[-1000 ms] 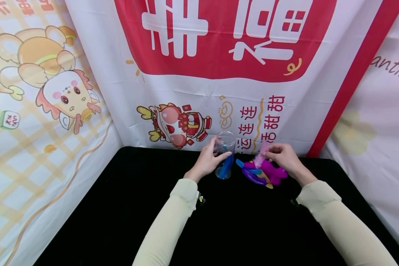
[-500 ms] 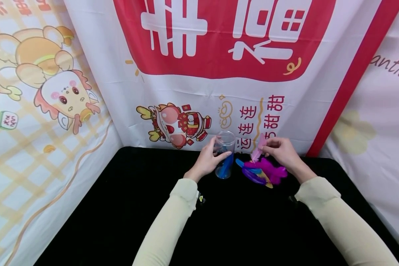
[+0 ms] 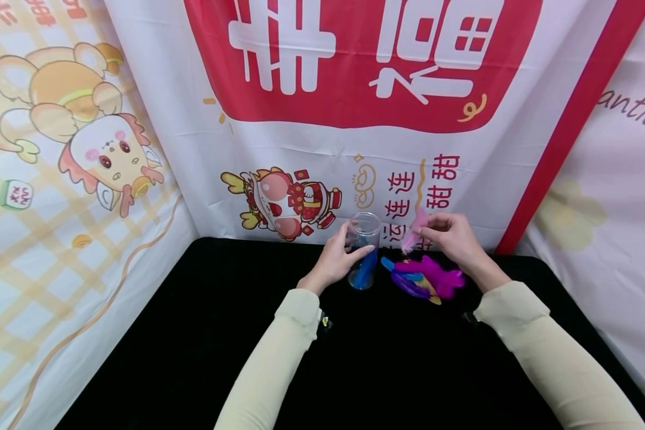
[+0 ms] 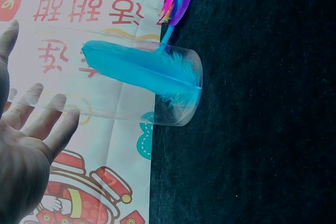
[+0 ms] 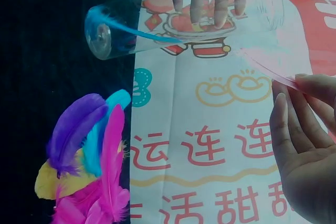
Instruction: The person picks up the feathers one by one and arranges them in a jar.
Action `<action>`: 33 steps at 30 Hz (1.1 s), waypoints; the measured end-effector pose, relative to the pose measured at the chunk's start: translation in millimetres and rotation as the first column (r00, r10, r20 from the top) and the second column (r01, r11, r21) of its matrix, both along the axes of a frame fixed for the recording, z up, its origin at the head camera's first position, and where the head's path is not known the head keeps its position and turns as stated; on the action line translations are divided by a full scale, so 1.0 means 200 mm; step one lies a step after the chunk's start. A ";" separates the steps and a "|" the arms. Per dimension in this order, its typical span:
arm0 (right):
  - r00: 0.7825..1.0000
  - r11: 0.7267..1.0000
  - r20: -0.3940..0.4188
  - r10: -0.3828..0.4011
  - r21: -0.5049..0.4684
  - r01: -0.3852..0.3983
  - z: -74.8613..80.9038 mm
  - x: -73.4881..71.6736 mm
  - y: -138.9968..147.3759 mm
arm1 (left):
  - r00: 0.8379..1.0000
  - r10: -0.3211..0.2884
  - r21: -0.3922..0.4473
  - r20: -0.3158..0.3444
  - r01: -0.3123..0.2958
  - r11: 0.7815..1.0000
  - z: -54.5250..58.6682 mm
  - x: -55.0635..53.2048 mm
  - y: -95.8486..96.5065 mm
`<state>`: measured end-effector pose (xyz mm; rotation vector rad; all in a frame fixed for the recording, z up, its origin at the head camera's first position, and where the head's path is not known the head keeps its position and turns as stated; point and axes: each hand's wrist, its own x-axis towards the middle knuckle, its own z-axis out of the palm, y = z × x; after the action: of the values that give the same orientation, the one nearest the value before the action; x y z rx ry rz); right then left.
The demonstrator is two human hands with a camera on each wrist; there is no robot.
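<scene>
My left hand (image 3: 333, 255) holds a clear cylindrical jar (image 3: 365, 224) upright at the back of the table, fingers and thumb around its side. Inside the jar a blue feather (image 4: 136, 74) leans, its tip pointing up toward the open mouth. To the right of the jar, my right hand (image 3: 454, 240) pinches a pale pink feather (image 3: 415, 233) between thumb and fingertips, above the table. In the right wrist view that feather's tip reaches close to the jar's wall near the mouth. Below it lies a pile of feathers (image 5: 86, 161) in magenta, purple, blue and yellow.
A black cloth covers the table (image 3: 376, 364). Directly behind the jar hangs a white and red printed cloth (image 3: 301, 143). Another printed cloth (image 3: 43, 251) closes off the left side, and a pale one (image 3: 596, 251) the right.
My right hand has lifted the pale pink feather up from the pile and brought it slightly left, toward the jar. The left hand and the jar have stayed in place.
</scene>
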<state>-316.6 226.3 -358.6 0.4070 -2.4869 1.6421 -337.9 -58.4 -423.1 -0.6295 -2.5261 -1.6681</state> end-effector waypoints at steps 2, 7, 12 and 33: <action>1.000 1.000 -0.010 0.003 -0.015 -0.003 0.00 0.00 0.00 | 1.000 0.002 -0.003 -0.004 -0.002 1.000 0.00 0.00 0.00; 0.999 0.998 -0.035 0.013 -0.064 -0.015 0.01 -0.01 -0.01 | 1.000 0.002 -0.010 -0.012 -0.003 1.000 -0.01 -0.01 0.00; 0.997 0.998 -0.076 0.001 -0.065 -0.006 0.04 -0.01 -0.03 | 1.000 -0.002 -0.008 -0.003 0.002 1.000 -0.01 -0.01 0.00; 0.989 0.987 -0.146 -0.030 -0.162 0.006 0.16 -0.04 -0.14 | 1.000 0.005 -0.024 -0.005 -0.005 1.000 0.00 -0.01 0.00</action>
<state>-323.7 199.3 -326.2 0.4667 -2.2266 1.7224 -339.6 -59.0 -423.6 -0.6287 -2.5460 -1.6344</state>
